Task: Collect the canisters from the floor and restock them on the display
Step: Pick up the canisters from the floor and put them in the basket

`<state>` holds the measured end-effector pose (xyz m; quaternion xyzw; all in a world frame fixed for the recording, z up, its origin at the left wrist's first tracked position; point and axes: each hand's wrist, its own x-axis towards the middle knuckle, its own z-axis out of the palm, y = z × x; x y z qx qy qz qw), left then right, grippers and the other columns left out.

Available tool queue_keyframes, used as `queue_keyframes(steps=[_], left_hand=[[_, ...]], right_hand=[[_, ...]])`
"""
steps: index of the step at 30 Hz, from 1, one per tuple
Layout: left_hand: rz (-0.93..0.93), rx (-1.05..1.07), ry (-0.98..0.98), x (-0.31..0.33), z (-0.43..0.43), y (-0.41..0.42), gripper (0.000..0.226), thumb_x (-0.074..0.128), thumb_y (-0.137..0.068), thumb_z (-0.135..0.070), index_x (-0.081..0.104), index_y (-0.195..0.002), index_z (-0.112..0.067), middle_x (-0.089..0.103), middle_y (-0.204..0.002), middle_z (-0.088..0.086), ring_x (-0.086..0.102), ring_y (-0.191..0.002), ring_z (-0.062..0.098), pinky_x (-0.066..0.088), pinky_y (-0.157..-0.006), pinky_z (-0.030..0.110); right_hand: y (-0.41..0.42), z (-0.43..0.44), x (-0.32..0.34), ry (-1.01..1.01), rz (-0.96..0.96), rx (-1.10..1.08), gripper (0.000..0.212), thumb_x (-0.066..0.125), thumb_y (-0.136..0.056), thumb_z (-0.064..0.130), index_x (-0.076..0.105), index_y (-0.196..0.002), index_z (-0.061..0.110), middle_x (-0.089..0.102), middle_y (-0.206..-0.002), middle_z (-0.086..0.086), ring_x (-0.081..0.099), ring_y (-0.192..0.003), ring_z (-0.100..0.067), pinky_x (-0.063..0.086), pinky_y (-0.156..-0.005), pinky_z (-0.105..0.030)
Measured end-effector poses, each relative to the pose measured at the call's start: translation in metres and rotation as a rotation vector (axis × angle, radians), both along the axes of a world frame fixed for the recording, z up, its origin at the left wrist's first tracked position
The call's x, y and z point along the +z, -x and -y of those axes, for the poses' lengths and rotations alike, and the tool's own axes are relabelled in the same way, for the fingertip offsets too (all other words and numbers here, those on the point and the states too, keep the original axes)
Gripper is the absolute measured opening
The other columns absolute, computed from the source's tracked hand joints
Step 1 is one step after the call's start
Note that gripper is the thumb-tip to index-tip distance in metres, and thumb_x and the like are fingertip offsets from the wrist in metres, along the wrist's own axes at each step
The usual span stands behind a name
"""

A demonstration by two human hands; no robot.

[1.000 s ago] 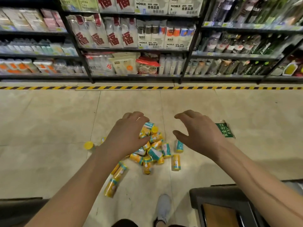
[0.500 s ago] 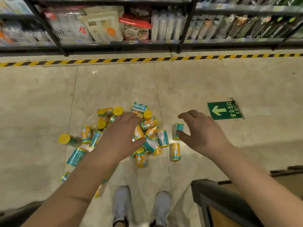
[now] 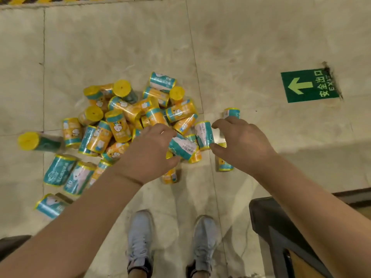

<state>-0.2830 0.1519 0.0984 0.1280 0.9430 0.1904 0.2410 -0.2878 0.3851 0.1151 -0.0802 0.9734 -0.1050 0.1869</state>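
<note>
Several small yellow-and-teal canisters (image 3: 118,125) lie in a heap on the tiled floor, most on their sides, a few more scattered to the left (image 3: 59,172). My left hand (image 3: 148,153) reaches into the heap's right edge and curls its fingers and thumb round a teal canister (image 3: 181,147). My right hand (image 3: 243,141) pinches another teal canister (image 3: 203,134) between fingertips and thumb. One canister (image 3: 231,113) lies just beyond the right hand, and another (image 3: 223,165) sits partly under it.
A green exit-arrow sticker (image 3: 309,87) is on the floor at right. A dark-framed stand or cart (image 3: 267,221) fills the lower right corner. My two grey shoes (image 3: 140,237) stand just below the heap. Yellow-black tape (image 3: 60,0) runs along the top.
The view has dropped lower and closer to the heap, and the shelves have left the frame. Both hands went from hovering spread over the canisters to closing round one each.
</note>
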Motion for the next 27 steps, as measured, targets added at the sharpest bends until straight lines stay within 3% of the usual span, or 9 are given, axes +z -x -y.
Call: queue_keyframes(steps=[5,7,11,13,15,19,22,25,27], left_hand=[[0.089,-0.009,0.066,-0.072,-0.007,0.01,0.064,0.073,-0.083,-0.046,0.053,-0.14,-0.021,0.049,-0.138,0.002,0.047,-0.128,0.029,0.044,-0.104,0.048],[0.159,0.08,0.019,-0.099,-0.011,0.015,0.063,0.073,-0.085,-0.046,0.052,-0.14,-0.022,0.048,-0.14,0.003,0.046,-0.13,0.026,0.041,-0.107,0.042],[0.418,0.46,-0.05,-0.158,-0.023,0.028,0.072,0.069,-0.084,-0.061,0.05,-0.135,-0.013,0.055,-0.13,0.004,0.055,-0.115,0.023,0.043,-0.09,0.031],[0.624,0.772,-0.192,-0.189,-0.033,0.034,0.086,0.074,-0.072,-0.068,0.053,-0.13,-0.008,0.062,-0.123,0.006,0.06,-0.104,0.023,0.053,-0.091,0.036],[0.772,1.029,-0.343,-0.212,-0.044,0.037,0.079,0.078,-0.073,-0.063,0.058,-0.13,-0.012,0.065,-0.118,0.011,0.061,-0.093,0.022,0.059,-0.086,0.042],[0.844,1.25,-0.427,-0.242,-0.065,0.042,0.069,0.073,-0.081,-0.063,0.057,-0.132,-0.019,0.062,-0.126,0.008,0.061,-0.101,0.024,0.058,-0.082,0.045],[0.856,1.394,-0.523,-0.254,-0.074,0.048,0.062,0.076,-0.08,-0.059,0.058,-0.126,-0.021,0.065,-0.119,0.007,0.063,-0.098,0.025,0.053,-0.068,0.04],[0.847,1.443,-0.609,-0.262,-0.073,0.053,0.061,0.083,-0.077,-0.051,0.06,-0.124,-0.02,0.068,-0.118,0.007,0.066,-0.099,0.026,0.057,-0.08,0.043],[0.748,1.396,-0.631,-0.258,-0.07,0.05,0.062,0.087,-0.074,-0.042,0.059,-0.124,-0.017,0.068,-0.117,0.005,0.066,-0.097,0.022,0.057,-0.081,0.04]], right_hand=[[0.004,0.004,-0.066,-0.016,0.049,0.005,0.049,0.063,-0.092,0.044,0.055,-0.134,0.02,0.057,-0.124,-0.004,0.059,-0.105,-0.03,0.044,-0.08,-0.038],[0.007,0.002,-0.091,-0.026,0.06,0.001,0.051,0.063,-0.092,0.045,0.054,-0.136,0.02,0.057,-0.125,-0.005,0.06,-0.105,-0.031,0.045,-0.081,-0.038],[0.012,-0.005,-0.135,-0.018,0.083,-0.027,0.051,0.064,-0.091,0.045,0.056,-0.133,0.019,0.057,-0.123,-0.004,0.06,-0.102,-0.029,0.047,-0.079,-0.038],[0.014,-0.009,-0.151,-0.021,0.092,-0.04,0.051,0.064,-0.091,0.046,0.055,-0.134,0.02,0.057,-0.124,-0.004,0.06,-0.102,-0.028,0.049,-0.081,-0.04],[0.017,-0.013,-0.164,-0.028,0.103,-0.049,0.052,0.064,-0.092,0.046,0.053,-0.136,0.021,0.056,-0.124,-0.003,0.06,-0.103,-0.027,0.049,-0.082,-0.039],[0.02,-0.025,-0.186,-0.016,0.139,-0.087,0.051,0.064,-0.092,0.044,0.052,-0.137,0.022,0.056,-0.124,-0.002,0.059,-0.106,-0.026,0.05,-0.084,-0.039],[0.021,-0.035,-0.201,-0.017,0.167,-0.117,0.051,0.065,-0.092,0.044,0.052,-0.136,0.021,0.057,-0.126,-0.001,0.06,-0.107,-0.027,0.051,-0.085,-0.039],[0.023,-0.041,-0.215,-0.012,0.206,-0.151,0.049,0.065,-0.092,0.042,0.052,-0.134,0.019,0.058,-0.126,-0.002,0.061,-0.107,-0.028,0.053,-0.086,-0.042],[0.026,-0.043,-0.226,-0.01,0.223,-0.178,0.048,0.064,-0.092,0.043,0.052,-0.132,0.018,0.058,-0.126,-0.003,0.061,-0.109,-0.029,0.053,-0.087,-0.042]])
